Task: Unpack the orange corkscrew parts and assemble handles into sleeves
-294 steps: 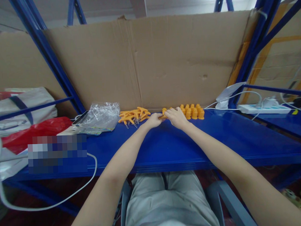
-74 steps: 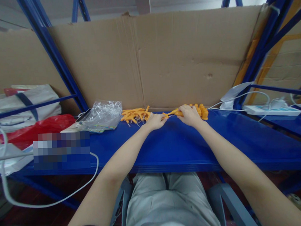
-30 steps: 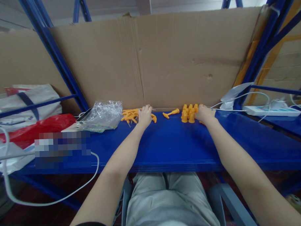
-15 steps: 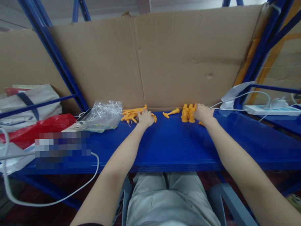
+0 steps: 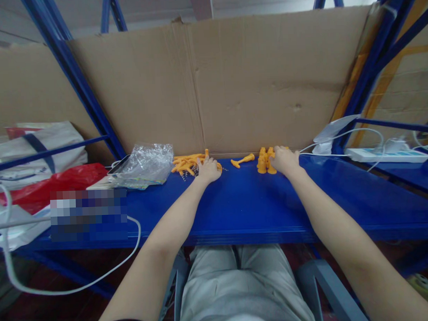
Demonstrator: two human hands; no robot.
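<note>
My left hand (image 5: pixel 208 171) is at the right side of a pile of orange-handled corkscrews (image 5: pixel 186 165), their metal spirals showing in places. Its fingers are bent over a corkscrew (image 5: pixel 219 166), whose spiral pokes out to the right. On the other side, my right hand (image 5: pixel 286 161) reaches over the right edge of a cluster of upright orange plastic caps (image 5: pixel 262 162). Its fingers look closed around a cap there, mostly hidden by the hand. Between both hands lies one T-shaped orange corkscrew (image 5: pixel 242 161) with its cap on.
The blue shelf top (image 5: pixel 243 206) ends at a cardboard sheet (image 5: pixel 253 84) behind. Left of the pile lies a clear plastic bag (image 5: pixel 147 165), then a red bag (image 5: pixel 60 184) and a white cable (image 5: pixel 81 290). A white power strip (image 5: pixel 389 155) sits at the right.
My right hand has shifted slightly left over the caps, and the orange piece under it is no longer visible. By my left hand, a corkscrew's spiral now shows pointing right.
</note>
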